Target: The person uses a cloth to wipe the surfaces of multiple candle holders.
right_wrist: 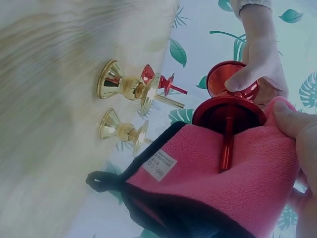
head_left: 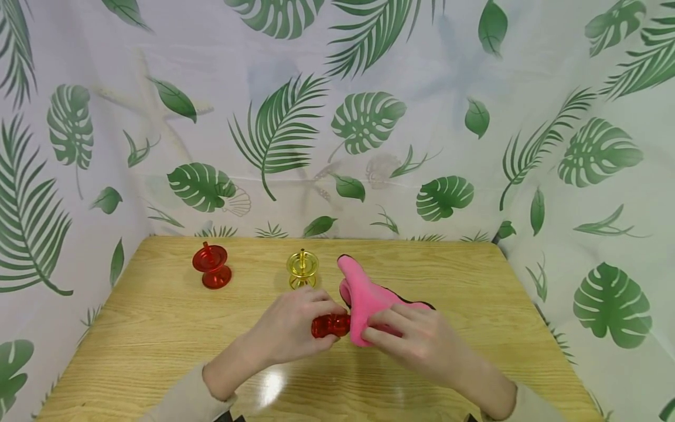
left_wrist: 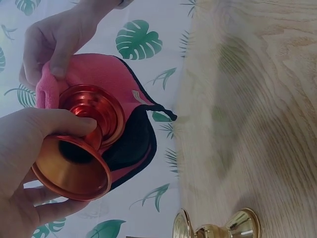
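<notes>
My left hand (head_left: 295, 322) grips a shiny red metal candle holder (head_left: 331, 326) by its waist, tilted on its side above the table. In the left wrist view its hollow flared base (left_wrist: 74, 171) faces the camera. My right hand (head_left: 422, 340) pinches a pink cloth (head_left: 377, 302) with black edging and a hanging loop. The cloth lies against the dish side of the candle holder. In the right wrist view the holder's red pin (right_wrist: 227, 148) rests over the pink cloth, near a white label (right_wrist: 159, 164).
On the wooden table (head_left: 158, 328), another red candle holder (head_left: 213, 266) stands at the back left. A gold candle holder (head_left: 303, 268) stands near the back middle; the right wrist view shows a second gold candle holder (right_wrist: 121, 130). Leaf-patterned cloth (head_left: 295, 146) hangs behind and at both sides.
</notes>
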Demonstrator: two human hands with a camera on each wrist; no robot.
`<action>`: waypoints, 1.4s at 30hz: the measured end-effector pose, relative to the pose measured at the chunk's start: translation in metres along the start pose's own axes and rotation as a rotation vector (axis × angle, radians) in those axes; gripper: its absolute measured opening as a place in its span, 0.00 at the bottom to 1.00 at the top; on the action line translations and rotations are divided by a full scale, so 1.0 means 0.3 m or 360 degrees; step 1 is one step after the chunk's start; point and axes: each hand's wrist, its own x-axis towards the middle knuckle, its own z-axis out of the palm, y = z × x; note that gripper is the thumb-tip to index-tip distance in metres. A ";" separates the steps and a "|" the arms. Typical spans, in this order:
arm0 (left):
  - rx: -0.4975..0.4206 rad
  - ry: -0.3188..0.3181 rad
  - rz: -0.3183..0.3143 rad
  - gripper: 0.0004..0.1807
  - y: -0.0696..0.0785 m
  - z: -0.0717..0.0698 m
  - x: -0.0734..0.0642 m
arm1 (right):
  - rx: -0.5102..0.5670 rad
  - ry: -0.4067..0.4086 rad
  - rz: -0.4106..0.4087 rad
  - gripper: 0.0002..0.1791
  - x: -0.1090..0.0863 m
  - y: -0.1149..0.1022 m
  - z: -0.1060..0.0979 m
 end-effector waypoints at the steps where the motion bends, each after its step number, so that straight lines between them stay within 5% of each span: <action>1: 0.0018 0.0007 0.0014 0.18 0.000 0.001 -0.001 | 0.0003 -0.0011 0.0023 0.16 -0.001 -0.001 0.001; 10: 0.0219 0.0100 0.0180 0.18 0.007 0.013 -0.014 | 0.0089 -0.0022 0.0186 0.19 0.013 0.023 0.014; 15: 0.0260 0.0122 0.0214 0.17 0.014 0.020 -0.024 | 0.0229 -0.0066 0.0298 0.12 0.015 0.048 0.023; 29: 0.0266 0.0204 0.0333 0.19 0.024 0.027 -0.034 | 0.1031 -0.0375 0.0931 0.07 0.007 0.125 0.042; 34: 0.0264 0.0191 0.0321 0.20 0.022 0.023 -0.030 | 0.1051 -0.0328 0.0865 0.09 0.005 0.126 0.040; 42: 0.0204 0.0181 0.0306 0.20 0.015 0.018 -0.028 | 0.0745 -0.0133 0.0550 0.06 0.009 0.097 0.032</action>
